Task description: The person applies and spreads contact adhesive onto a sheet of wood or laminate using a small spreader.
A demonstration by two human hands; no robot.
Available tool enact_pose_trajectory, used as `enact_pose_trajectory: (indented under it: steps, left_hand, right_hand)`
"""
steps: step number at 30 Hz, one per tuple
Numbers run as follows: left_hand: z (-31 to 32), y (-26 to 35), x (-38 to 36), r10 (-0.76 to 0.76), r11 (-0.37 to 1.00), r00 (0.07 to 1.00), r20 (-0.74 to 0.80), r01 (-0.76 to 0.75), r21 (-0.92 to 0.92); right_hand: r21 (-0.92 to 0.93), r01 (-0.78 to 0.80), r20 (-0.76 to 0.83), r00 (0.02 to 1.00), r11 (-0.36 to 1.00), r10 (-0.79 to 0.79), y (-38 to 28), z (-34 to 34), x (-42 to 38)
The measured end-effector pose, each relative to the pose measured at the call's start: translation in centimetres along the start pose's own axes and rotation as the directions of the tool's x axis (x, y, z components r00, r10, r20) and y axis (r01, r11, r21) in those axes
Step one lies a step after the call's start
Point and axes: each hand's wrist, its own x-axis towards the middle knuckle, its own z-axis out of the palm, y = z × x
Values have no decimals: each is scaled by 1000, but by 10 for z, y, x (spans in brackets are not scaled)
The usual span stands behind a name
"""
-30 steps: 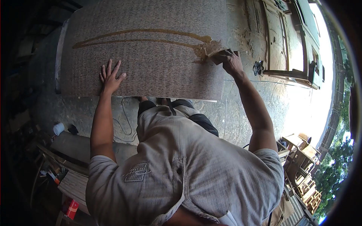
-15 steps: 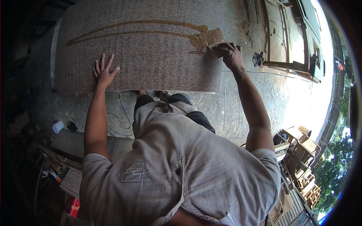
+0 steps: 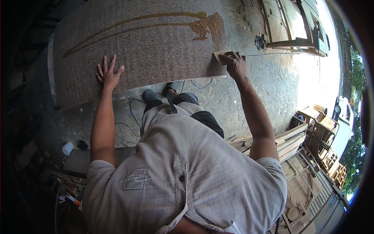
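A large speckled brown board [image 3: 156, 54] lies in front of me. Two long amber streaks of a glue-like substance [image 3: 128, 24] run across it and join a spread patch near its right end. With fingers spread, my left hand [image 3: 111, 76] rests flat on the board's near left part. At the near right corner, my right hand [image 3: 237, 67] grips a flat brownish spreader [image 3: 220, 58], its edge against the board. A thin pale line of the substance trails from the patch toward the spreader. My fingers hide part of the spreader.
Wooden frames [image 3: 288, 43] stand on the concrete floor at the upper right, near a small black crumpled item [image 3: 260, 42]. Cables [image 3: 134, 113] lie by my feet. A white cup [image 3: 67, 148] is at the lower left. Stacked wooden parts [image 3: 292, 136] are at the right.
My right hand has drawn the spreader toward me along the board's right end, away from the patch, leaving a thin line. My left hand stays flat. The view has turned slightly.
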Motion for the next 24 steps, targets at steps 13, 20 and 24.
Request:
enact_pose_trajectory:
  steps: [13, 20, 24]
  left_hand:
    - [1, 0, -1, 24, 1000, 999, -24, -23, 20]
    - [-4, 4, -3, -14, 1000, 1000, -2, 14, 28]
    - [-4, 5, -4, -34, 999, 999, 9, 34, 35]
  right_hand:
    - [760, -471, 310, 868, 447, 387, -1, -17, -104]
    - [588, -154, -160, 940, 794, 300, -16, -10, 65]
    - [14, -97, -246, 964, 995, 97, -64, 7, 110]
